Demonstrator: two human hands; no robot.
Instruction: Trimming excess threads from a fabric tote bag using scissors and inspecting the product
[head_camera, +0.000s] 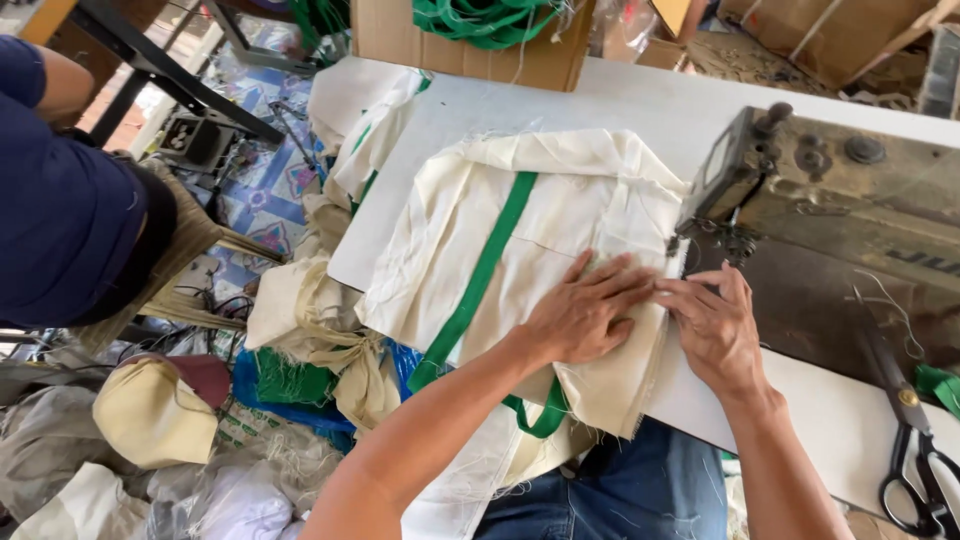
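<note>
Cream cloth (560, 230) with green strap (487, 262), spread flat across white counter (640, 110) beside old sewing machine (850, 190); cardboard box (470, 45) at far edge, filled with green strapping (480, 18). Left hand (585, 310) open, palm down on cloth; right hand (712, 325) open too, fingertips pressing cloth's edge just below needle. Scissors (915, 450) on counter, well right of both hands.

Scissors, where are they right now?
In the head view, the scissors lie at the lower right on the white table, right of the right hand, below the sewing machine.
</note>
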